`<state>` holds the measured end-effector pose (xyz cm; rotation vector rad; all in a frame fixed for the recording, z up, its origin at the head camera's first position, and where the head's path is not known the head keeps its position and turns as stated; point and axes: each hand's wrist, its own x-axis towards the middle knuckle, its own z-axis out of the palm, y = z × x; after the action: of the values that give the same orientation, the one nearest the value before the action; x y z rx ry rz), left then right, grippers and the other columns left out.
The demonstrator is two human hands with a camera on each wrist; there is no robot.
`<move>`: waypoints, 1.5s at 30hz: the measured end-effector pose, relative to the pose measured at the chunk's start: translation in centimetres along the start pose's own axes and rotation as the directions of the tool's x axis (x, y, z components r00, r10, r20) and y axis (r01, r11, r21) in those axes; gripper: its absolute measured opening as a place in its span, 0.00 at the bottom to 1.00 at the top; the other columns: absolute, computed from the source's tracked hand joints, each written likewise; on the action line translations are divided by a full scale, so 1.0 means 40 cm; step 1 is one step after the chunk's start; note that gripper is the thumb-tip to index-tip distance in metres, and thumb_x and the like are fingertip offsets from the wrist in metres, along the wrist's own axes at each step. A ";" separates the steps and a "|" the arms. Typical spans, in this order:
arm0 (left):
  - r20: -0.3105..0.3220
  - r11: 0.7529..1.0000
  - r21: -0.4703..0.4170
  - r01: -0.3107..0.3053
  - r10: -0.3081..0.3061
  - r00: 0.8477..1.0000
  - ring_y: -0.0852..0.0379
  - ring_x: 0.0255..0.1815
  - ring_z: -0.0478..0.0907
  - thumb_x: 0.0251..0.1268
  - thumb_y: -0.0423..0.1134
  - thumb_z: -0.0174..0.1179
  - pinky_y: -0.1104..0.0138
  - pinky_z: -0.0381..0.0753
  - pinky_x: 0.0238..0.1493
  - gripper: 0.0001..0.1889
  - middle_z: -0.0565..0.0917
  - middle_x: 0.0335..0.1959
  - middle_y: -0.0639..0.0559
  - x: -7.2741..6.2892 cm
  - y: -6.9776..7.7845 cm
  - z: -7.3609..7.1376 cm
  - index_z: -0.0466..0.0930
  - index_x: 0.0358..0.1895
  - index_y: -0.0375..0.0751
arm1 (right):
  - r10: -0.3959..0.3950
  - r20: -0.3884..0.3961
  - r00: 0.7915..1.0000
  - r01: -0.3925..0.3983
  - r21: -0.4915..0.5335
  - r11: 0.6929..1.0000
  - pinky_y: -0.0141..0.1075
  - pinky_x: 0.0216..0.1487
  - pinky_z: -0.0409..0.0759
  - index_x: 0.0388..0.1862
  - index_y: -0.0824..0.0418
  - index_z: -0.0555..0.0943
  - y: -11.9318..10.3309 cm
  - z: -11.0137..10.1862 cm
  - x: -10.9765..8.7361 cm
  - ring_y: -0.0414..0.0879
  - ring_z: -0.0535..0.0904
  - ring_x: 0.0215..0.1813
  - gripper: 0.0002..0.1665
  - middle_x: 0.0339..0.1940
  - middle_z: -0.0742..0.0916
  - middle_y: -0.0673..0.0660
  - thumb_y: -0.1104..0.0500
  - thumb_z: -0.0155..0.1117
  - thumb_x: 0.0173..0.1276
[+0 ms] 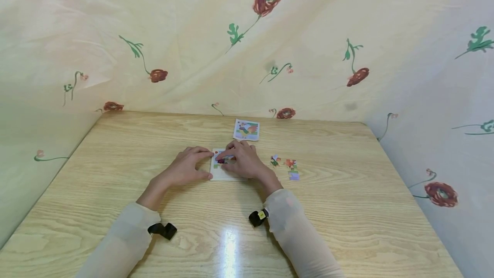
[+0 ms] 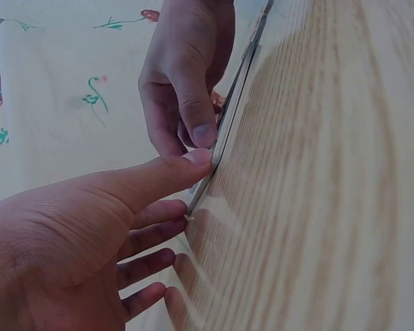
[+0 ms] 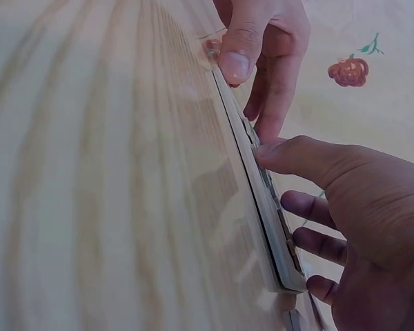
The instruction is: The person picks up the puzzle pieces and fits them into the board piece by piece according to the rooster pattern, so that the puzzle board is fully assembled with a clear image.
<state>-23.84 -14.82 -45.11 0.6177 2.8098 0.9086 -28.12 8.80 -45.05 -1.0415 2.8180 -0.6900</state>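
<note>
A small white-framed jigsaw puzzle board (image 1: 217, 176) lies flat on the table, partly filled with a coloured picture. My left hand (image 1: 189, 167) rests at its left side, thumb and index fingertip touching the edge; the fingers look fairly straight in the left wrist view. Over the board, my right hand (image 1: 245, 161) pinches a dark puzzle piece (image 1: 221, 161) between thumb and index finger, at the board's surface. That hand hides much of the board's right part. Seen edge-on in the right wrist view, the board (image 3: 262, 221) runs below the right hand's fingers.
Right of the board lie loose puzzle pieces (image 1: 275, 160) and a strip of several more (image 1: 293, 170). Behind it sits a card (image 1: 246, 130) with a bird picture. The wooden table (image 1: 347, 209) ends at a flowered cloth (image 1: 185, 55) along the back and sides.
</note>
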 end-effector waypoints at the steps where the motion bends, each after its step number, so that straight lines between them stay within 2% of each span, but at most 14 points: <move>1: 0.000 1.000 0.001 -0.001 0.001 1.000 0.36 0.75 0.65 0.63 0.49 0.72 0.33 0.61 0.71 0.34 0.74 0.73 0.42 0.000 0.000 0.000 0.76 0.72 0.44 | 0.003 0.004 1.000 -0.003 -0.002 1.000 0.47 0.50 0.62 0.51 0.39 0.91 -0.001 -0.001 0.000 0.55 0.73 0.59 0.12 0.59 0.82 0.53 0.48 0.72 0.70; 12: 0.002 1.000 0.002 0.005 -0.005 1.000 0.36 0.76 0.64 0.63 0.49 0.72 0.33 0.60 0.72 0.35 0.73 0.74 0.43 -0.002 -0.001 -0.002 0.76 0.72 0.44 | 0.021 0.025 0.999 -0.021 -0.022 1.000 0.54 0.56 0.67 0.52 0.39 0.90 -0.009 -0.006 0.004 0.56 0.73 0.62 0.13 0.60 0.82 0.53 0.47 0.72 0.70; 25: 0.005 1.000 0.001 0.008 -0.008 1.000 0.36 0.75 0.65 0.62 0.50 0.72 0.33 0.60 0.72 0.35 0.73 0.74 0.43 0.001 -0.006 0.001 0.75 0.73 0.45 | 0.000 0.020 1.000 0.000 0.031 1.000 0.51 0.54 0.62 0.54 0.38 0.90 0.002 -0.001 0.001 0.54 0.72 0.59 0.14 0.60 0.81 0.53 0.48 0.70 0.72; 38: 0.001 1.000 0.005 0.012 -0.012 1.000 0.37 0.75 0.65 0.62 0.50 0.72 0.34 0.61 0.72 0.35 0.73 0.74 0.43 0.003 -0.002 0.002 0.75 0.73 0.45 | -0.010 0.005 1.000 0.010 0.024 1.000 0.50 0.54 0.62 0.51 0.37 0.91 0.015 0.005 0.008 0.54 0.72 0.59 0.12 0.59 0.82 0.52 0.48 0.72 0.70; 45: -0.004 1.000 0.006 0.017 -0.017 1.000 0.37 0.75 0.65 0.62 0.49 0.72 0.34 0.61 0.72 0.35 0.74 0.73 0.43 0.012 -0.002 0.005 0.75 0.72 0.45 | -0.022 0.008 1.000 0.022 0.032 0.999 0.49 0.53 0.62 0.53 0.38 0.90 0.029 0.003 0.011 0.53 0.72 0.59 0.13 0.58 0.82 0.52 0.48 0.71 0.71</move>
<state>-24.26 -14.59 -45.31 0.5922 2.8177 0.8994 -29.14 9.27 -45.61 -1.0694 2.7831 -0.7287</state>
